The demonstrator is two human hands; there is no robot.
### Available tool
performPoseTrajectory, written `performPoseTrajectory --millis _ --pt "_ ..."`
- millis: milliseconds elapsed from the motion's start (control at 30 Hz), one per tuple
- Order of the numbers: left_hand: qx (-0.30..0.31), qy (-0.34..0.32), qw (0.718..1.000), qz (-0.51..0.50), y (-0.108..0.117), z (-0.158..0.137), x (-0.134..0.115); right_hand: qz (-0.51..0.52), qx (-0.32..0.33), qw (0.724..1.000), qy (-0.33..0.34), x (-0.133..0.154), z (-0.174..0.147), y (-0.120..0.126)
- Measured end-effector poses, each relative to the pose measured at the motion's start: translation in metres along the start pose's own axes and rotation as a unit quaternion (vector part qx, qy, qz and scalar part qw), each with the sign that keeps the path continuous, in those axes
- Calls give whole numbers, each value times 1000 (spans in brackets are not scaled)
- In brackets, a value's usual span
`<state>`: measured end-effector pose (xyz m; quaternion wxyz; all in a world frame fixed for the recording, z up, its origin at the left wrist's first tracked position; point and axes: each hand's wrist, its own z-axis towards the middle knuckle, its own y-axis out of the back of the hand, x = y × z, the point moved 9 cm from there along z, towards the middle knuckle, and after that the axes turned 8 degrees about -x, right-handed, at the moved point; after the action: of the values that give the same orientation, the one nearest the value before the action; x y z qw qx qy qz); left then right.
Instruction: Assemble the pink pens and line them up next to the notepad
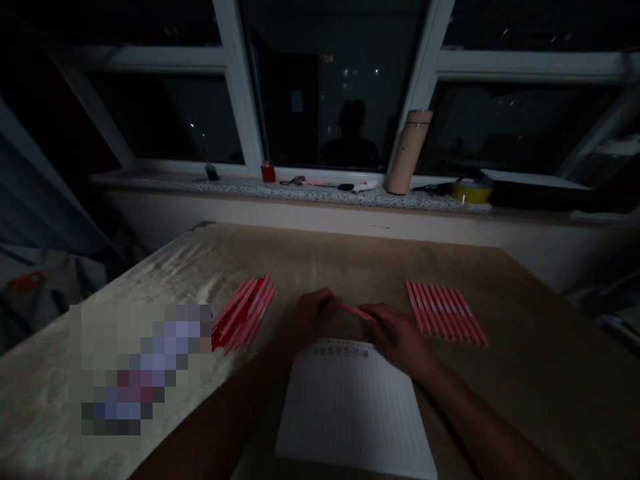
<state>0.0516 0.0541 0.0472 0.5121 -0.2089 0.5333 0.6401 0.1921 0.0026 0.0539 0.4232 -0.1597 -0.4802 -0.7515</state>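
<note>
Between my hands is a slim pink pencil [358,311], held level above the top of a notebook. My left hand [316,313] pinches its left end, with the fingers curled in. The fingers of my right hand [397,337] close on its other end. Below them lies the open notebook [357,413] with ruled white pages and a handwritten line at the top. A loose pile of pink pencils [250,310] rests on a red wrapper to the left. To the right, several similar pink pencils [445,310] lie side by side in a neat slanted row.
A blurred-out object [155,367] lies on the left of the table [320,257]. Along the granite windowsill [240,190] stand a small red jar [269,173], a tall tan cylinder [410,153], a yellow tape roll [471,192] and a dark box [535,190]. The room is dim.
</note>
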Motion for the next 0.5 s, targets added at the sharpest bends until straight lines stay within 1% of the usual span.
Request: performPoseTrajectory --millis 200,367,500 --pt "-29 -43 998 22 4 -4 -14 3 -13 1000 14 0 -1 1" --pt "-69 -45 996 19 13 -4 -18 4 -14 1000 27 4 -2 3" --pt "-69 -42 997 20 15 -4 -19 -6 -10 1000 27 6 -2 4"
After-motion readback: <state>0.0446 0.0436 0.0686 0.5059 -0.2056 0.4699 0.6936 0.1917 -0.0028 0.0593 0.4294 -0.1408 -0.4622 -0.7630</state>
